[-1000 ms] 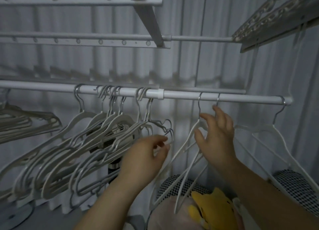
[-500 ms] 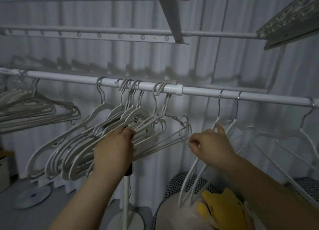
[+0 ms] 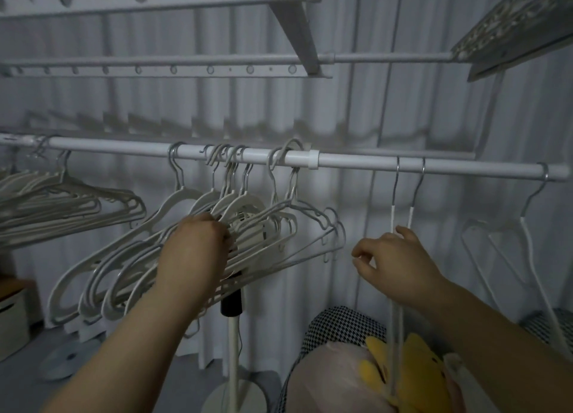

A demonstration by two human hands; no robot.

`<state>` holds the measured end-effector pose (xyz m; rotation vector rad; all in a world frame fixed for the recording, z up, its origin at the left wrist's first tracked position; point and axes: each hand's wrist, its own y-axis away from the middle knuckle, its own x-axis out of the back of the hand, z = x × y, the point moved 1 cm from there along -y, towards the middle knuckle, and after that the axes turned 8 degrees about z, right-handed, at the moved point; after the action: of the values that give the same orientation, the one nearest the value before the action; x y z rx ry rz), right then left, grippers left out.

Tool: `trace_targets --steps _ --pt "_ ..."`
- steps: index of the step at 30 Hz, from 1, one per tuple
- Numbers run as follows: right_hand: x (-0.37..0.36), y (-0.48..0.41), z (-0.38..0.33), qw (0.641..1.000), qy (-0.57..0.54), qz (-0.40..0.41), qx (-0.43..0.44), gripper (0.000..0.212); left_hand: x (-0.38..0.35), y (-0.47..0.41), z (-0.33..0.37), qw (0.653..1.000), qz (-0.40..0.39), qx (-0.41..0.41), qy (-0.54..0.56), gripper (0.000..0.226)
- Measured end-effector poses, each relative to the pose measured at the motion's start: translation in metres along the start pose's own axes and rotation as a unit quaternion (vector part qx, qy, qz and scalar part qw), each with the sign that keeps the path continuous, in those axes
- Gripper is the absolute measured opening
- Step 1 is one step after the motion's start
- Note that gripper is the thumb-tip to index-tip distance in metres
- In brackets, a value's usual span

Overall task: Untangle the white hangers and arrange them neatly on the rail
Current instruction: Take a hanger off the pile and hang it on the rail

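Since half a second ago the two thin hangers (image 3: 392, 217) have swung from splayed to hanging straight, edge-on.
Along the white rail (image 3: 372, 166) the tangled hangers (image 3: 245, 200) crowd left of its collar (image 3: 313, 159), hooks crossed, bodies slanting down-left; the thin pair hangs right of it. Left hand (image 3: 195, 254) has its grip curled into the tangle. Right hand (image 3: 400, 262), fingers loosely bent, covers the pair's stems; whether its grip holds them I cannot tell.
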<state>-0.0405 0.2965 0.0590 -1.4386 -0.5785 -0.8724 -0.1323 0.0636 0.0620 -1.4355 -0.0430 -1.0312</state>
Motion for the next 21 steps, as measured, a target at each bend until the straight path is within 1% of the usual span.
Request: trace_targets --steps 6,9,13,17,19,21 --pt "0.009 0.010 0.010 1.000 -0.007 -0.017 0.008 0.032 0.005 -0.022 0.033 0.998 -0.016 -0.026 -0.053 0.019" --pt "0.015 0.016 0.017 0.999 -0.023 -0.032 0.020 0.031 -0.006 -0.032 0.053 0.997 -0.038 -0.034 -0.061 0.020" --pt "0.019 0.025 0.026 0.998 -0.035 -0.041 0.034 0.030 -0.022 -0.039 0.071 0.993 -0.082 -0.020 -0.077 0.023" --pt "0.024 0.034 0.030 0.997 -0.042 -0.039 0.053 0.030 -0.025 -0.017 0.075 0.993 -0.102 -0.004 -0.064 0.024" --pt "0.026 0.037 0.030 0.997 -0.024 -0.053 0.056 0.032 -0.017 0.004 0.071 0.991 -0.120 0.017 -0.056 0.024" --pt "0.026 0.039 0.026 0.995 0.051 -0.056 0.068 0.035 -0.004 0.027 0.065 0.988 -0.139 0.034 -0.058 0.024"
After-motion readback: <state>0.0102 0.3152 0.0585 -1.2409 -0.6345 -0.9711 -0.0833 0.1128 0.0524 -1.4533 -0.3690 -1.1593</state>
